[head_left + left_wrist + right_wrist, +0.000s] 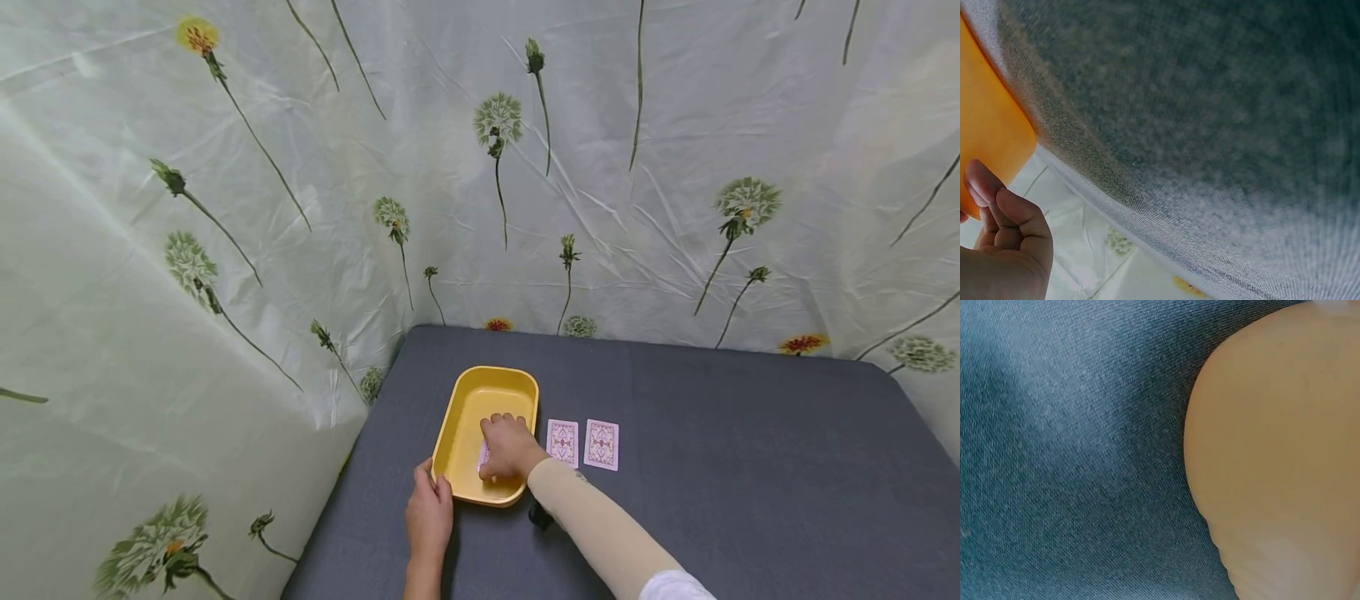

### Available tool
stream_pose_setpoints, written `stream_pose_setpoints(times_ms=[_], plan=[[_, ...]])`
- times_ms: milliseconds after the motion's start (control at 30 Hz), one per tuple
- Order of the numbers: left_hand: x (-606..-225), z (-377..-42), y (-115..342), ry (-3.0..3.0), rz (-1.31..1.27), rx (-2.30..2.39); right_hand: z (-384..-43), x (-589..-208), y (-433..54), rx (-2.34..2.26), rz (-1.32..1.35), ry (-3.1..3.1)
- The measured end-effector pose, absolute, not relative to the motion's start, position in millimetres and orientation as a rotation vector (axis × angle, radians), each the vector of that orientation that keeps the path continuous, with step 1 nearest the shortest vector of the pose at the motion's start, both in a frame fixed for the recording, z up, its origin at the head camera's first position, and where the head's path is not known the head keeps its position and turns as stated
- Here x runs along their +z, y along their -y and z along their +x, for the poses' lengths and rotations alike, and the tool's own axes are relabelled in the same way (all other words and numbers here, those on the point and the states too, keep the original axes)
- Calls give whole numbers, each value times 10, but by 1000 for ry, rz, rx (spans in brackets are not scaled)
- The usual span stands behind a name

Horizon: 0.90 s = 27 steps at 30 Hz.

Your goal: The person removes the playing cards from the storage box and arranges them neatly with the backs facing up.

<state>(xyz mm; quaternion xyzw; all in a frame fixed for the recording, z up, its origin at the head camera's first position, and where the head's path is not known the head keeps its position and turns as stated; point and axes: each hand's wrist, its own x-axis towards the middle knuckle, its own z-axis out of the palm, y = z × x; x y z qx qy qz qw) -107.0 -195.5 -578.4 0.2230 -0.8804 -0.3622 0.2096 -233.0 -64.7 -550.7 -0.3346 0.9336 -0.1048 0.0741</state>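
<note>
A yellow tray (pixel 459 417) with rounded corners lies on the dark cloth. My left hand (pixel 429 512) grips its near-left corner, the thumb at the rim; in the left wrist view the fingers (pixel 1021 212) are bent against the tray's orange wall (pixel 997 125). Inside the tray, my right hand (pixel 510 450) holds a pink patterned playing card (pixel 483 455), fingers at the far side and thumb at the near side. Most of that card is hidden under the hand. Two more playing cards, one nearer (pixel 562 440) and one farther right (pixel 602 445), lie face down right of the tray.
Dark grey cloth (pixel 720 467) covers the table. A flower-printed sheet (pixel 645 225) hangs behind it and along the left. A small black object (pixel 540 515) shows beneath the right forearm, whose beige sleeve (pixel 1272 444) fills much of the right wrist view.
</note>
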Motion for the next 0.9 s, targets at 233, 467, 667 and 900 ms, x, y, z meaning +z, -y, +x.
stream_pose_setpoints(times_ms=[233, 467, 667, 900], plan=[[-5781, -1071, 1953, 2436, 603, -1004, -2364, -5458, 618, -283, -1047, -2807], [-5788, -1064, 1948, 2413, 572, -990, -2389, -5341, 569, -294, -1079, -2816], [-5801, -1069, 1948, 2405, 563, -978, -2425, -5210, 507, -278, -1093, -2838], [-5796, -1075, 1946, 2428, 604, -968, -2488, -5116, 403, -262, -1123, -2884]])
